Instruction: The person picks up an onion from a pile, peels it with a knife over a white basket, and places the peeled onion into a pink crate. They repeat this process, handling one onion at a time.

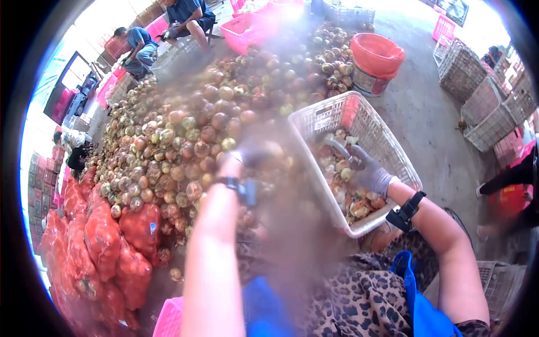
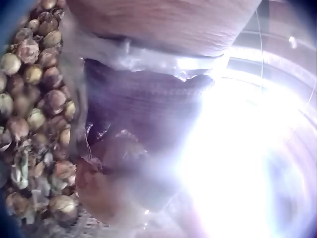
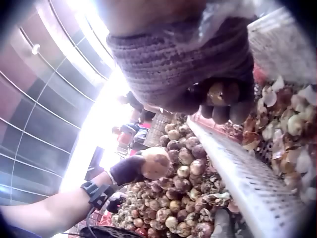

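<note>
While the right hand [image 1: 370, 171] is hanging over the crate [image 1: 383, 137], its bent fingers are clasping a brownish object [image 3: 219, 93] I can't quite identify. To its left, the left hand [image 3: 130, 169] is gripping a roundish onion [image 3: 156, 163] showing no clear long axis; the crate's left rim is running between the two hands. Beyond, the onion heap [image 1: 179, 135] is spreading away, with a red-lined bucket [image 1: 377, 56] standing beside it.
</note>
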{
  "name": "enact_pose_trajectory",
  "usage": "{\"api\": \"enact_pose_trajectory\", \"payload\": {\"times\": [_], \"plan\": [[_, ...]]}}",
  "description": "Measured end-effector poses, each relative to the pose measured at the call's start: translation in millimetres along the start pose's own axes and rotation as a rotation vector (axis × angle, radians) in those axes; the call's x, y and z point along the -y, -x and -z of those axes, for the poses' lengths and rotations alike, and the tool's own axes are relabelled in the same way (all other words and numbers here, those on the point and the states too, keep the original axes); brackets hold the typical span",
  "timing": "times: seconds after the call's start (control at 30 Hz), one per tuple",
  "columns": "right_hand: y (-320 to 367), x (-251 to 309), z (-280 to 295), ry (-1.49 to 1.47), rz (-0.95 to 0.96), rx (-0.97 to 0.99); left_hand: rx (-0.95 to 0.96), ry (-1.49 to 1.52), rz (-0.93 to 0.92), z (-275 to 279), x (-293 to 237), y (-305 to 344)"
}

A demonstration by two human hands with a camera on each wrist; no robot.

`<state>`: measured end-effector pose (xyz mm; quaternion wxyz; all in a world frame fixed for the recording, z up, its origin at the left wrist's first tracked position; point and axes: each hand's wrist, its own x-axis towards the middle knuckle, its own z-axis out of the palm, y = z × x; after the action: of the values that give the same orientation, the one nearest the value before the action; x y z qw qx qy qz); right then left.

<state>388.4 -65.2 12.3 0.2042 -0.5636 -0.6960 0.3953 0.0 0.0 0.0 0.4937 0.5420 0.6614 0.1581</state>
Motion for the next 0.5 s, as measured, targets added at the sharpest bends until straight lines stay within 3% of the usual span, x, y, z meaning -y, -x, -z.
{"api": "enact_pose_trajectory", "payload": {"times": [0.07,0.17,0.23,0.3,0.4,0.5], "plan": [[20.4,8.5,5.5,-0.05,0.045,-0.058,-0.075,0.053,-0.186,42.2,-46.5,63.6],[73.0,45.0,35.8,-0.386,-0.142,0.018,-0.24,0.539,-0.262,91.0,-79.1,152.0],[118.1,74.4,68.4,-0.569,-0.19,0.066,-0.098,0.585,-0.536,104.9,-94.7,210.5],[142.7,64.4,110.6,-0.661,-0.2,0.039,-0.009,0.693,-0.557,107.5,-93.8,242.8],[174.9,77.4,159.5,-0.682,-0.089,-0.107,-0.189,0.336,-0.867,90.0,-61.1,238.4],[181.0,112.2,157.6,-0.711,-0.065,-0.244,0.165,0.843,-0.681,28.3,-87.0,264.1]]}}
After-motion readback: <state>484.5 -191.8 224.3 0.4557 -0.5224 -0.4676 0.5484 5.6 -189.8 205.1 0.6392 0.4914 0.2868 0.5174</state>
